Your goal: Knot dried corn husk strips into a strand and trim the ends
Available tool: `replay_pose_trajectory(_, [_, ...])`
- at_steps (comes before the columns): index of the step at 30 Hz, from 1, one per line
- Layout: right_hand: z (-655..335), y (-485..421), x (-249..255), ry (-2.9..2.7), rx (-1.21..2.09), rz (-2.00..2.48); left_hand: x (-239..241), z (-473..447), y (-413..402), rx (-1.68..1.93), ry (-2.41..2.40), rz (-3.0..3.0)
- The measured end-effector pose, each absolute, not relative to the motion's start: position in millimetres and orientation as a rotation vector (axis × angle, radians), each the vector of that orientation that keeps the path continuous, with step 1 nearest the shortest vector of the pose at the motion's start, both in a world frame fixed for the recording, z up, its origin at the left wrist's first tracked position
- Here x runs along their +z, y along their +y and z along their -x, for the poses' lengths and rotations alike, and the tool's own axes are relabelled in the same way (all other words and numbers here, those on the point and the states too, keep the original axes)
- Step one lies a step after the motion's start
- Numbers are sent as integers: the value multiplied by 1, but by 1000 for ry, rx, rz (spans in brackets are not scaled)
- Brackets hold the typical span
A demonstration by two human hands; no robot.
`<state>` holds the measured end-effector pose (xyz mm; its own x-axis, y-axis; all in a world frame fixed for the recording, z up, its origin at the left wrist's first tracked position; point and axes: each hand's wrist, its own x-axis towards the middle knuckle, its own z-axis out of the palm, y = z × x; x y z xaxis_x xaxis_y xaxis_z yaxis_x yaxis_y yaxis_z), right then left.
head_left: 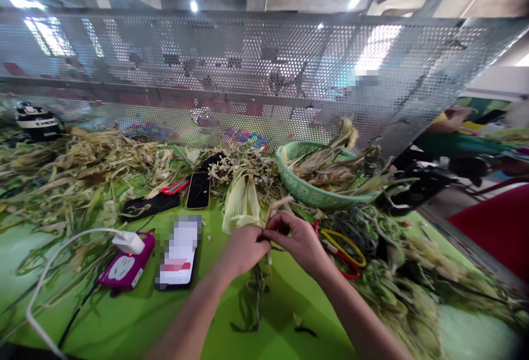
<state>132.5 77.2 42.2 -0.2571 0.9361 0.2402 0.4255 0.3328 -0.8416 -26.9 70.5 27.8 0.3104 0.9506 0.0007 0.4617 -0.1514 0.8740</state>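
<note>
Pale husk [241, 203] seems pinched where left hand [247, 247] and right hand [294, 234] meet.

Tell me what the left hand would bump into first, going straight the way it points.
Most likely the right hand: it lies just ahead of the left hand, and they seem to touch, though depth is hard to judge.
</note>
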Motion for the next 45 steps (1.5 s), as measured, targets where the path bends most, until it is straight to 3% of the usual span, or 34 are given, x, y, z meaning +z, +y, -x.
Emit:
replay_pose_trajectory(7, [-129,79,41,-1698,1063,1135,35,28,66,765,1273,-1965])
replay_pose_trajectory(17, [-126,77,34,-1348,915,1131,33,26,74,1103,1091,-1355])
replay_pose_trajectory(24, [-118,73,28,-1126,1032,1060,33,13,66,1170,923,-1162])
replay_pose_trajectory(28, [-118,75,25,-1217,974,1114,32,12,68,1171,1042,-1215])
replay_pose_trajectory(35, [-129,75,39,-1668,431,1171,28,17,73,1103,1094,-1146])
replay_pose_trajectory(45, [-139,74,59,-1853,794,969,28,26,78,1070,1093,-1113])
